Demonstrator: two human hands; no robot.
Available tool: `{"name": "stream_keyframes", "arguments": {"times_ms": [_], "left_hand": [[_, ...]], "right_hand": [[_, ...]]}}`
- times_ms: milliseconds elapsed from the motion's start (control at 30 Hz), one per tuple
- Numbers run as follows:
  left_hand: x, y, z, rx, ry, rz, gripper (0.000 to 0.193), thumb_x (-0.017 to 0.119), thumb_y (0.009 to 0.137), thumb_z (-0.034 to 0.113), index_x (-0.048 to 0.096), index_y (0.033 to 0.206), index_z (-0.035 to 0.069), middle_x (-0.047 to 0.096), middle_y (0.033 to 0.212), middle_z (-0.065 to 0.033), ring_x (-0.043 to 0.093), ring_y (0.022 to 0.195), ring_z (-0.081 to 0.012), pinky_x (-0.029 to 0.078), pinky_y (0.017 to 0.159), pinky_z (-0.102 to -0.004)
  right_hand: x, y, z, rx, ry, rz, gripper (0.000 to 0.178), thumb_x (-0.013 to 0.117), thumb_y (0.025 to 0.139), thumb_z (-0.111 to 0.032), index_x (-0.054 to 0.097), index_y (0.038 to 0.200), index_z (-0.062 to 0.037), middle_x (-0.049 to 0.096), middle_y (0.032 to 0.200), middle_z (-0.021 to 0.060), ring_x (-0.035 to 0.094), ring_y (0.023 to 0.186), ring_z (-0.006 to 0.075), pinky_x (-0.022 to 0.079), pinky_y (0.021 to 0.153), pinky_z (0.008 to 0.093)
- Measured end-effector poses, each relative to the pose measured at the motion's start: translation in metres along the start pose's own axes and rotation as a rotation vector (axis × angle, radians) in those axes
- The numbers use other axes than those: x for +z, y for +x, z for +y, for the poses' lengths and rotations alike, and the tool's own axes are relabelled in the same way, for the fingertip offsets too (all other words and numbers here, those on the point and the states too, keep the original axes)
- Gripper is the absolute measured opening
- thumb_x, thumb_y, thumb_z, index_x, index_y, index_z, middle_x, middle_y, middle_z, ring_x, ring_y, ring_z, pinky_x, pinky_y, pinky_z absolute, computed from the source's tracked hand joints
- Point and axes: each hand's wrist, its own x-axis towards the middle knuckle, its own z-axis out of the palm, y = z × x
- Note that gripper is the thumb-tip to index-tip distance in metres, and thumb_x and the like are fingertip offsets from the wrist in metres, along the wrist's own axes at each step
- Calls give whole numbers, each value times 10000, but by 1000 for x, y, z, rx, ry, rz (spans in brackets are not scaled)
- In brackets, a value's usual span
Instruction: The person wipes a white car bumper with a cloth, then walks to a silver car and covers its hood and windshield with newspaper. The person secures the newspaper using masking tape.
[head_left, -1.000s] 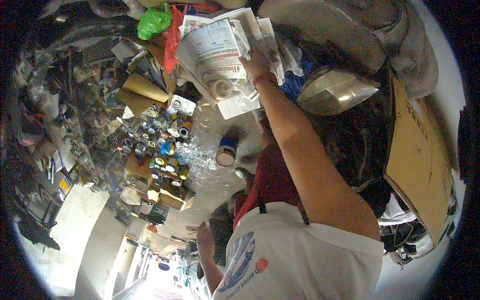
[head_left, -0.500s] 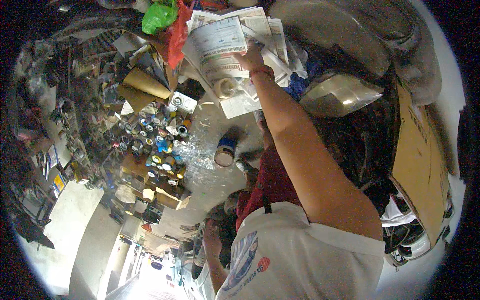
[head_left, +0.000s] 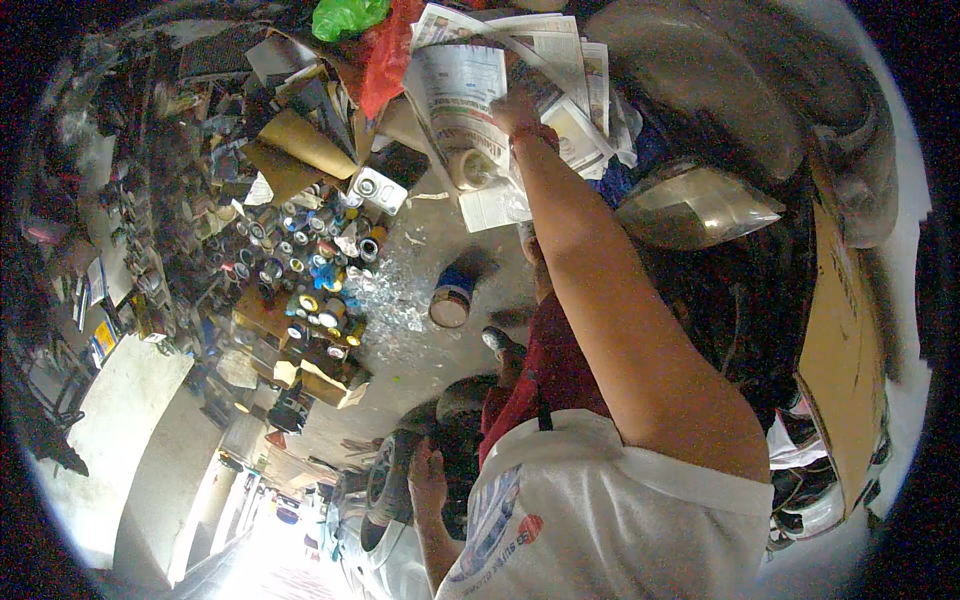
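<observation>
My right hand (head_left: 515, 115) is at the top middle, at the end of my outstretched arm. Its fingers are closed on the edge of a newspaper (head_left: 465, 85), which curves up a little. More newspaper sheets (head_left: 570, 140) lie spread beneath and to the right of it. A round, pale tub-like thing (head_left: 468, 168) sits at the lower end of the paper; its kind is unclear. Low in the view, my left hand (head_left: 428, 480) hangs by my body. Its fingers look curled, and whatever they may hold is hidden.
A blue can with a pale lid (head_left: 452, 300) stands on the paint-spattered floor (head_left: 410, 310). Several open cans (head_left: 300, 240) crowd to the left, near cardboard (head_left: 305, 150). Red (head_left: 390, 60) and green (head_left: 345, 18) plastic bags lie beyond. A clear plastic-wrapped bundle (head_left: 695, 205) is right of my arm.
The view has swung slightly, so most things appear farther right. The newspaper in my right hand is more bent and narrower in view. My left hand stays by my body.
</observation>
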Motion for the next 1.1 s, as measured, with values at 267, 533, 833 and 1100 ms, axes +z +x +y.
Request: {"name": "stream_keyframes", "arguments": {"times_ms": [267,533,833,1100], "left_hand": [[-15,31,43,311,105,30,529,609,1039,232,481,1495,-3,576,1428,-274,552,1325,-444,441,1116,-506],[-12,83,55,491,38,472,582,699,962,354,543,1391,-7,607,1321,-232,589,1208,-459,467,1022,-548],[-3,68,-61,261,176,492,442,632,1002,411,669,1000,-29,653,784,-219,635,643,-370,496,594,-480],[73,16,-193,76,22,318,336,615,1018,303,705,1008,-21,700,779,-237,657,620,-368,493,567,-450]], "right_hand": [[-69,-200,-109,72,735,395,386,546,1041,-346,653,944,12,703,782,229,704,704,382,560,684,497],[-79,-409,-229,-29,1714,-466,322,582,1078,-192,623,1330,5,691,1295,71,658,1148,180,553,953,376],[28,-267,-86,86,1802,-155,380,549,1050,-381,640,1248,-69,730,1044,71,710,889,194,595,776,335],[-16,-102,154,235,-61,573,484,638,964,-367,670,1285,-6,713,1234,230,706,1106,367,541,975,440]]}}
